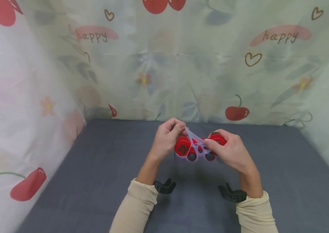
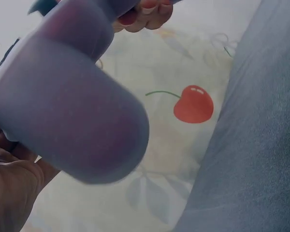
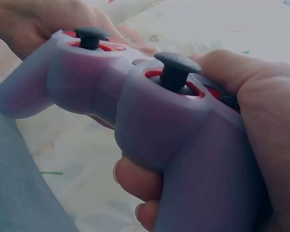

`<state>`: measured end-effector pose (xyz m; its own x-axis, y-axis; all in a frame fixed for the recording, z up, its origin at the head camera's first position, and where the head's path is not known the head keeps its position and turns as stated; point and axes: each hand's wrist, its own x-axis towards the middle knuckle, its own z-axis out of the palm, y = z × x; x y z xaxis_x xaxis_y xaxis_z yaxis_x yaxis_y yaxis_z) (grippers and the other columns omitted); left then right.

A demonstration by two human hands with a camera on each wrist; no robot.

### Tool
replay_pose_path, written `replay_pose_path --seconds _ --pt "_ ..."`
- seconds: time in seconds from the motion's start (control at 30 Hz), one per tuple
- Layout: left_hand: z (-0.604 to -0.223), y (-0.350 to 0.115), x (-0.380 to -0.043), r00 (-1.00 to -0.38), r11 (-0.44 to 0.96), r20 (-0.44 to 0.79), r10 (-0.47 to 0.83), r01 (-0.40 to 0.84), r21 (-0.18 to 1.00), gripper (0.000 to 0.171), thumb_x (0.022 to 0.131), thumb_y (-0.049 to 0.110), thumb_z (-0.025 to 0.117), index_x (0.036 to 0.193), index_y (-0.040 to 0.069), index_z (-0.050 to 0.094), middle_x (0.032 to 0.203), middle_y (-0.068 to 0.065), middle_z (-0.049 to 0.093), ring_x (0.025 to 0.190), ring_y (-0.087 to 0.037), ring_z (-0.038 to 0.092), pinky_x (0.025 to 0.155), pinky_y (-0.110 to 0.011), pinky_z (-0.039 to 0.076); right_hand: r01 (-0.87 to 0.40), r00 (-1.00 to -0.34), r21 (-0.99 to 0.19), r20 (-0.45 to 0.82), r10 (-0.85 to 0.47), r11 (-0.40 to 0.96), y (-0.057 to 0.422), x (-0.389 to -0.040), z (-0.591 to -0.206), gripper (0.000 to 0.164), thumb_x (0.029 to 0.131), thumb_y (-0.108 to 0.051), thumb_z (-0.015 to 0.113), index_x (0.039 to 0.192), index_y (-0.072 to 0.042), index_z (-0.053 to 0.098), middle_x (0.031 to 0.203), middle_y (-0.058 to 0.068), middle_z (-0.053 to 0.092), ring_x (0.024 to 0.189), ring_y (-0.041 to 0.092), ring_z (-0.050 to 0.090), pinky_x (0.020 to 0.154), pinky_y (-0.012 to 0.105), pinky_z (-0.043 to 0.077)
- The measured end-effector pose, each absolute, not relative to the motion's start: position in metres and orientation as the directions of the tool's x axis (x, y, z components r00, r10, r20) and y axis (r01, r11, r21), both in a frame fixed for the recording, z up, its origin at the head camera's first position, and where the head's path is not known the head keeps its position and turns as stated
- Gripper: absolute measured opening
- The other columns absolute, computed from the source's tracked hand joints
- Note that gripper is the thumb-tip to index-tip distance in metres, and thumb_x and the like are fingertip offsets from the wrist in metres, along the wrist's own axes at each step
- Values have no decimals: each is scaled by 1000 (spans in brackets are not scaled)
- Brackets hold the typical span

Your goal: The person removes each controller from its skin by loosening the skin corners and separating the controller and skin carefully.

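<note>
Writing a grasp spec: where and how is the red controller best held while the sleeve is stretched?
I'd grip the controller by its sleeved right handle, coming from the right, fingers curled beneath, thumb on top. The handle is rounded and protrudes, and the right hand already holds that side; the left hand pinches the stretched sleeve opposite.

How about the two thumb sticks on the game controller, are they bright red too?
No, the thumb sticks look black or dark grey, unlike the red controller.
</note>
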<state>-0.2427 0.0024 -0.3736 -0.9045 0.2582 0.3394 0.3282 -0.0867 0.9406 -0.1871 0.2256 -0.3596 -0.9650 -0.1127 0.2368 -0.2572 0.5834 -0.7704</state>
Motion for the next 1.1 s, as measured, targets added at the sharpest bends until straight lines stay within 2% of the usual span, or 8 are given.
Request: replay_pose_path --seconds 0.33,0.47,0.67,0.9,1.0,1.1 --pt "-372 3 -241 -866 -49 440 236 442 896 18 103 21 61 98 4 65 88 -4 64 80 -15 60 73 -25 52 -291 -955 -786 271 -119 545 231 -182 -355 25 95 -31 70 107 -10 63 87 9 70 70 16 66 63 29 57" --pt "-371 3 -238 -859 2 455 237 468 884 16 103 21 62 98 6 66 86 -5 61 75 -14 56 68 -24 50 -309 -948 -787 301 -106 534 235 -179 -352 22 95 -27 70 106 -10 63 87 10 69 69 15 65 62 29 57" --pt "-370 3 -238 -860 39 451 238 473 880 17 103 23 62 99 7 66 82 -5 57 71 -15 53 67 -24 49 -284 -955 -787 284 -87 548 235 -179 -353 26 95 -33 69 108 -11 63 88 9 69 71 16 65 64 28 57" --pt "-373 2 -238 -860 37 462 216 480 877 17 103 25 61 98 9 66 74 -3 52 62 -15 49 59 -25 46 -236 -967 -806 247 -54 543 232 -185 -359 28 96 -37 67 108 -12 65 90 10 67 74 20 63 64 31 56" --pt "-373 3 -238 -853 19 485 193 497 868 16 102 24 63 98 9 65 72 -4 51 59 -15 49 56 -26 46 -218 -970 -815 244 -25 536 230 -187 -360 29 96 -38 66 105 -11 66 87 9 66 74 21 63 64 31 56" --pt "-372 4 -238 -827 -17 533 176 539 842 14 102 17 63 98 4 64 74 -8 51 61 -14 48 58 -25 46 -195 -967 -831 252 40 521 229 -190 -360 31 97 -39 65 99 -9 65 80 4 65 71 20 63 63 30 56"
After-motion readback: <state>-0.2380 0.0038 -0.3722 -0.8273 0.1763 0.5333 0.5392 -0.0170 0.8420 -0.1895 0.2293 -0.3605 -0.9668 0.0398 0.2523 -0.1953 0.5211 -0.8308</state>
